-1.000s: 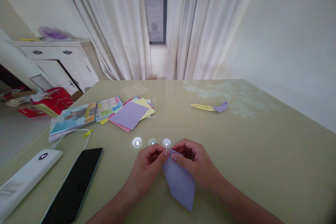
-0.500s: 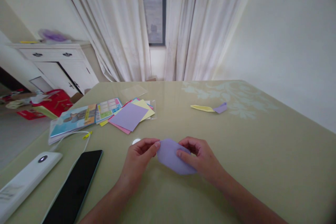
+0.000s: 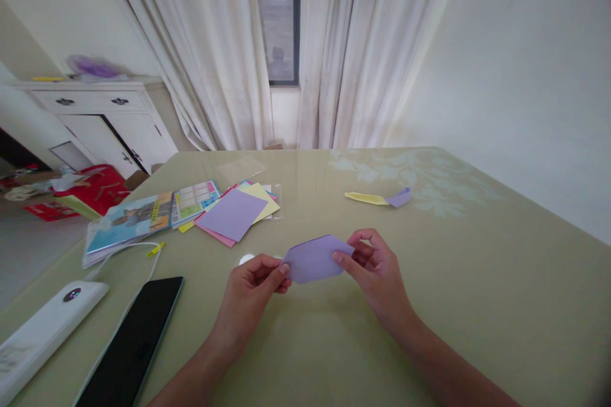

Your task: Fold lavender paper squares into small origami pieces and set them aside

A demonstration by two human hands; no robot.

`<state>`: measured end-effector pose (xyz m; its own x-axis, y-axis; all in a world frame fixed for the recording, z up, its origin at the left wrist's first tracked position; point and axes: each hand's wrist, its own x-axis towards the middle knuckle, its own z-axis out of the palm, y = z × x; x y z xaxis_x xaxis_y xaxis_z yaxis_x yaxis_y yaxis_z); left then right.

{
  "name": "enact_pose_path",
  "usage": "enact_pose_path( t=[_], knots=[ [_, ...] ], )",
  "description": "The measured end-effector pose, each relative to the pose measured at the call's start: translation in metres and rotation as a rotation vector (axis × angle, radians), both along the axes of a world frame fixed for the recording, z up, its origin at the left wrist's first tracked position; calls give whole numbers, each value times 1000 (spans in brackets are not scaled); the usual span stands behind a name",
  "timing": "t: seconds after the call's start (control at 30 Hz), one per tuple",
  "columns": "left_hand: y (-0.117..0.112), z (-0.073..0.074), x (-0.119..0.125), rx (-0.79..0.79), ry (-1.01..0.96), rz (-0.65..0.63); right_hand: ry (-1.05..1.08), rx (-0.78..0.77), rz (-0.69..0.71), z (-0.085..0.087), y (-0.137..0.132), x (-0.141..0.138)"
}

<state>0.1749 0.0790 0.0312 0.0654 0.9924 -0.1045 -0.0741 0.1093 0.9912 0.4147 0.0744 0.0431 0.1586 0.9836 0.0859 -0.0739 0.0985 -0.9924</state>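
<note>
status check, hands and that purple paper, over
Left hand and right hand each pinch an end of the folded purple paper, held above the table. Paper stack and phone lie off left, apart.

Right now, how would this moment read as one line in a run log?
left hand: pinches purple folded paper at its left end | right hand: pinches its right end | paper: raised above table

Soft even light, glare on table (image 3: 477, 280), edges warped
</note>
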Motion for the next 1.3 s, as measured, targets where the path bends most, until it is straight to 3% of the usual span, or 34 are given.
enact_pose_path(
  t=[0.17,0.37,0.53,0.73,0.9,1.1,1.3],
  knots=[
    [0,-7,-2,42,-20,-35,-15,110,-6,4,2,4],
    [1,-4,-5,60,-17,-44,-92,115,46,4,3,12],
    [2,-3,-6,69,-8,-36,-147,126,-3,9,0,12],
    [0,8,-3,123,26,-57,-12,129,-62,9,1,5],
    [-3,16,-1,144,68,-64,-98,115,64,7,4,9],
    [-6,11,3,72,-31,-88,-177,78,83,7,4,10],
    [-5,6,-2,83,4,-113,-178,69,85,8,0,6]
  ],
)
